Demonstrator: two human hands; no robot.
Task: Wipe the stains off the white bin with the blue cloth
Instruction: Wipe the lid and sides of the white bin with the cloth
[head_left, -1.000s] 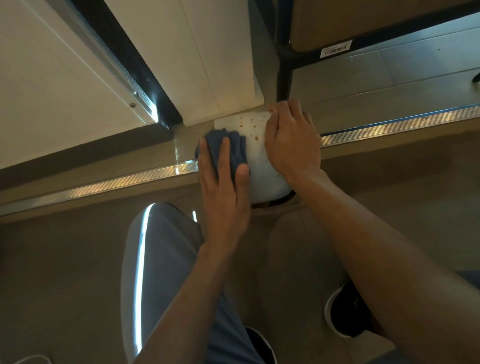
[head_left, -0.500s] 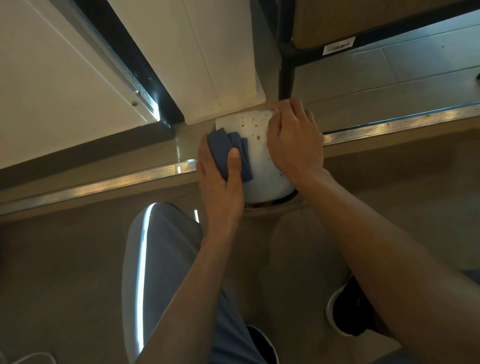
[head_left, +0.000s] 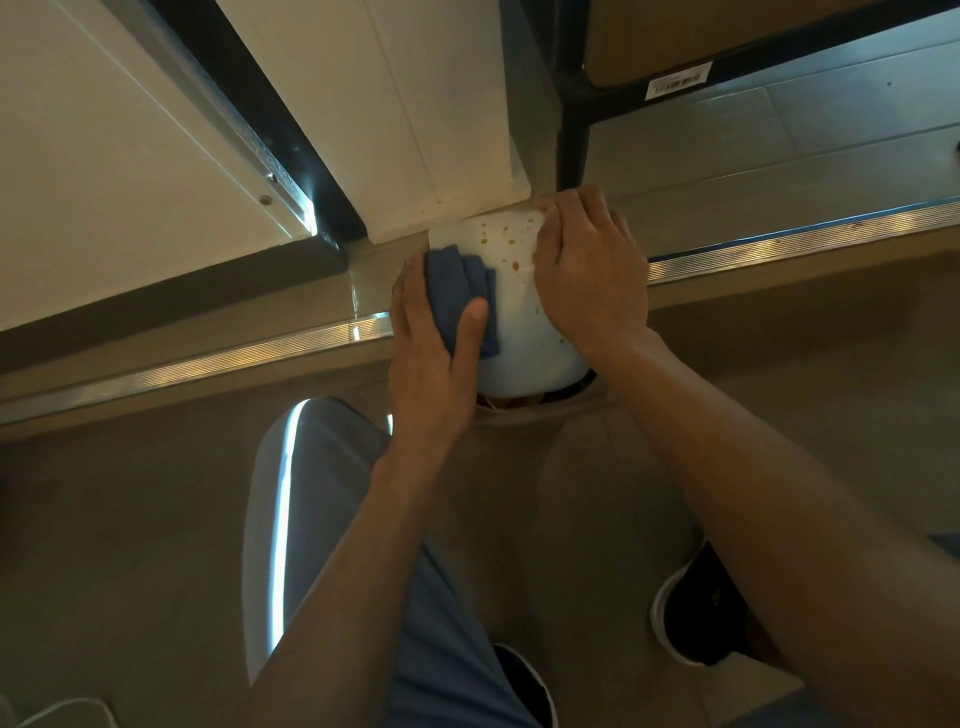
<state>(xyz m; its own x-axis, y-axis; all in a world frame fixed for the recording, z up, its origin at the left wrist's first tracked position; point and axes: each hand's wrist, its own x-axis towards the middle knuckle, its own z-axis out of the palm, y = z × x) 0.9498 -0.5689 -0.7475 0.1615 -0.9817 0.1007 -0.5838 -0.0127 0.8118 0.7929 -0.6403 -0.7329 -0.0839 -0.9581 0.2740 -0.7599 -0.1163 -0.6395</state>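
Note:
The white bin (head_left: 519, 332) stands on the floor between my hands, seen from above, with several brown spots on its upper face near the far end. My left hand (head_left: 431, 353) grips the folded blue cloth (head_left: 462, 291) and holds it against the bin's left side, thumb lying over the cloth. My right hand (head_left: 587, 270) grips the bin's right side, fingers curled over its far edge. The bin's right flank is hidden under that hand.
A white cabinet panel (head_left: 395, 114) ends just behind the bin. A black metal leg (head_left: 571, 130) stands at the far right of it. A metal floor strip (head_left: 208, 364) crosses the view. My knee (head_left: 311, 493) and shoes (head_left: 696, 613) are below.
My left hand has slid the blue cloth a little to the left and toward me along the bin's left side. My right hand has stayed on the bin.

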